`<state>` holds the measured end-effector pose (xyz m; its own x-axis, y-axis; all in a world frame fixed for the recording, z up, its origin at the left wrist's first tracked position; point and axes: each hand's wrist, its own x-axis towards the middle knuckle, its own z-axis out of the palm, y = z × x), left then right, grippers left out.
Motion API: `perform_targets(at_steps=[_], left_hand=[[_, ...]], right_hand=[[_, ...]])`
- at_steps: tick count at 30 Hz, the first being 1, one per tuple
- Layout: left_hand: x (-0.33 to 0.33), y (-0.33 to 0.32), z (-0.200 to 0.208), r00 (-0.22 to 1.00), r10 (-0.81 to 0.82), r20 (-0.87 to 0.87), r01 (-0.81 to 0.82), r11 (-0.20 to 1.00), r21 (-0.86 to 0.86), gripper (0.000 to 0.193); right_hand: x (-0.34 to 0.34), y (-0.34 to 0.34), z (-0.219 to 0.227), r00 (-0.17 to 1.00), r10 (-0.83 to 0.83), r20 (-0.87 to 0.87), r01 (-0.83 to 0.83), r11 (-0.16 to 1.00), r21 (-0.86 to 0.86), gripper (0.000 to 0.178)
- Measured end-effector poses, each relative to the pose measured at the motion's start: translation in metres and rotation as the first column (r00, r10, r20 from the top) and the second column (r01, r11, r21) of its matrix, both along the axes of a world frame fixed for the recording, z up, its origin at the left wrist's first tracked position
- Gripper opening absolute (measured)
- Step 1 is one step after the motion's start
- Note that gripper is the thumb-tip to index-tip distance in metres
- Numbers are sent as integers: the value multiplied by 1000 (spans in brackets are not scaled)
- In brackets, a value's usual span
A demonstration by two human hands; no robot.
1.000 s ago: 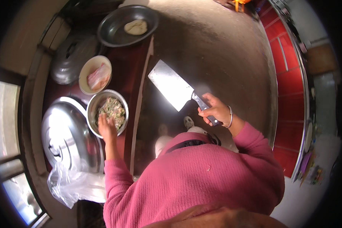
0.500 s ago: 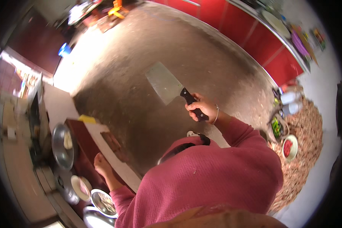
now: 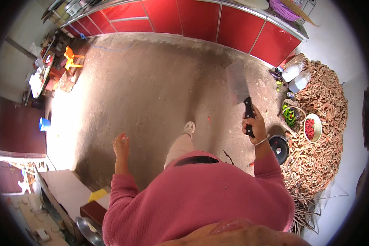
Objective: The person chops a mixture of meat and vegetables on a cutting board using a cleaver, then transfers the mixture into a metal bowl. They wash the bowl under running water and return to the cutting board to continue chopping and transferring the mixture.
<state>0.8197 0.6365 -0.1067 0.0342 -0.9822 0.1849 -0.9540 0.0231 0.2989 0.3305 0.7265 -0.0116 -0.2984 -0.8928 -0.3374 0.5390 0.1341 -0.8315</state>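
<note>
My right hand (image 3: 255,126) is wrapped round the black handle of a cleaver (image 3: 238,84). The broad grey blade points forward and up, above the floor, and is a little blurred. My left hand (image 3: 121,146) hangs at my left side over the floor, its fingers loosely bent and nothing seen in them. To the right of the cleaver stand a handled basket of green peppers (image 3: 290,115) and a pale bowl (image 3: 319,130) with red chilies in it. Nearer to my right wrist lies a round black lid (image 3: 279,149) with a knob.
Red cabinets (image 3: 201,18) run along the far side under a counter. A heap of short cut stalks (image 3: 315,164) fills the right, with twigs (image 3: 305,209) nearer. At left are an orange chair (image 3: 71,58), a blue bucket (image 3: 44,124), a pale board (image 3: 65,188) and a metal basin (image 3: 88,229).
I have turned and moved away from the left-hand surface with the bowls. My left hand has come off its edge. The cleaver, still in my right hand, now points toward the cabinets.
</note>
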Motion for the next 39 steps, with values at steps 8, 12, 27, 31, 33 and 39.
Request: perform_targets(at_steps=[8,12,27,31,33,39], left_hand=[[-149,-221,35,977,-136,-165,173,956,239,20],[-243,-306,81,773,-460,-437,512,859,4,20],[-189,-470,-35,977,-48,-206,125,916,381,36],[-97,-464,-99,986,162,-23,-50,432,901,20],[-69,-477,-124,992,84,92,-111,259,959,13],[-120,-583,-132,989,148,-15,-26,270,962,12]], right_hand=[[-53,-63,11,792,-397,-463,445,895,-6,57],[-82,-84,22,701,-453,-550,571,819,54,58],[-279,-380,13,212,-218,-953,392,912,-121,57],[-306,-461,10,147,-188,-971,371,920,-122,56],[-314,-489,7,121,-140,-983,418,905,-77,55],[-359,-545,0,-87,38,-995,513,858,-13,53]])
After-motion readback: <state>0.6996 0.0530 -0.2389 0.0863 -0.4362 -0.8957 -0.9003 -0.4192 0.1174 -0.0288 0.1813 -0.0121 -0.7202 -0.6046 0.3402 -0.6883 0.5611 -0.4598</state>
